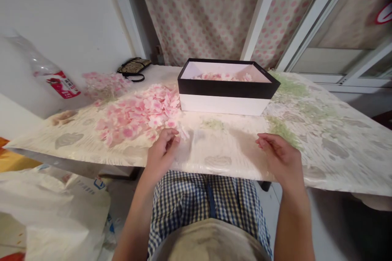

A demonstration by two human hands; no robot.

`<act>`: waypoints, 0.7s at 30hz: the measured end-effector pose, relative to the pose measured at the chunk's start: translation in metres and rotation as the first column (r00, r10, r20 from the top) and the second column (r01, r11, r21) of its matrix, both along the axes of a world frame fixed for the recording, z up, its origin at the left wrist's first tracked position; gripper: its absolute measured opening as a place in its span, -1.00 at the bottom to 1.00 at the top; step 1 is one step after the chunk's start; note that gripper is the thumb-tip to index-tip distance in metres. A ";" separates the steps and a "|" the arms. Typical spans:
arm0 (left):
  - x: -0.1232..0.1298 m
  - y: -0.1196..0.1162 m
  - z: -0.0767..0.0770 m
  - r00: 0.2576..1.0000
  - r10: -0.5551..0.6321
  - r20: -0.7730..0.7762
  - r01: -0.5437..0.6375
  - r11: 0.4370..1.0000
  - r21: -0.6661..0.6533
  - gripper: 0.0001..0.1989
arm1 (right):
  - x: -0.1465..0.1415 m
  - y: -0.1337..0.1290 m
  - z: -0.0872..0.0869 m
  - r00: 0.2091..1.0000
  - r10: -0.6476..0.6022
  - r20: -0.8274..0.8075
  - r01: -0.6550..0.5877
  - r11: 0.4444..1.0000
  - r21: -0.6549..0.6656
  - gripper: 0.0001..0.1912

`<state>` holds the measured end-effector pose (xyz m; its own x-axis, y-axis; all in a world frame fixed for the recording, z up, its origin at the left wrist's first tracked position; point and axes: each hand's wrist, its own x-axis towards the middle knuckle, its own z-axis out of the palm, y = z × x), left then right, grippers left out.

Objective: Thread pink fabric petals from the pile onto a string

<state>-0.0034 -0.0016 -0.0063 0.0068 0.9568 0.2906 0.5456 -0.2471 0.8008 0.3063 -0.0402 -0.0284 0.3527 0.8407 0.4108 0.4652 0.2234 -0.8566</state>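
Leaf-print tablecloth [324, 138], pink petals [137, 114], black-rimmed box [223, 104], left hand [162, 155] grip unclear, right hand [281, 159] open

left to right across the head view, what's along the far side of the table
plastic bottle → pouch → box → red-and-white sticker

I've got one head-worn camera, tipped forward and down over the person's checked shorts [208, 200], close above the left hand [162, 155] and right hand [281, 159], with the plastic table cover [321, 130] and black-and-white box [226, 98] beyond.
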 end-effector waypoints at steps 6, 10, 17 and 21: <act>0.001 -0.003 0.005 0.993 -0.113 -0.028 0.112 0.993 -0.032 -0.83 | -0.003 0.000 0.001 0.996 0.026 -0.081 -0.027 1.000 -0.002 -0.78; 0.010 -0.006 0.014 0.952 -0.301 -0.051 0.300 0.953 -0.038 -0.89 | -0.004 0.001 0.001 0.997 0.020 -0.075 -0.021 1.000 -0.009 -0.71; 0.013 -0.011 0.026 0.895 -0.348 -0.279 0.400 0.903 0.156 -0.75 | -0.006 0.001 0.002 0.998 0.002 -0.062 -0.003 1.000 -0.016 -0.75; -0.004 0.010 0.025 0.910 0.043 -0.413 0.084 0.955 0.286 -0.71 | -0.008 0.003 0.001 0.997 -0.005 -0.074 0.005 1.000 0.000 -0.76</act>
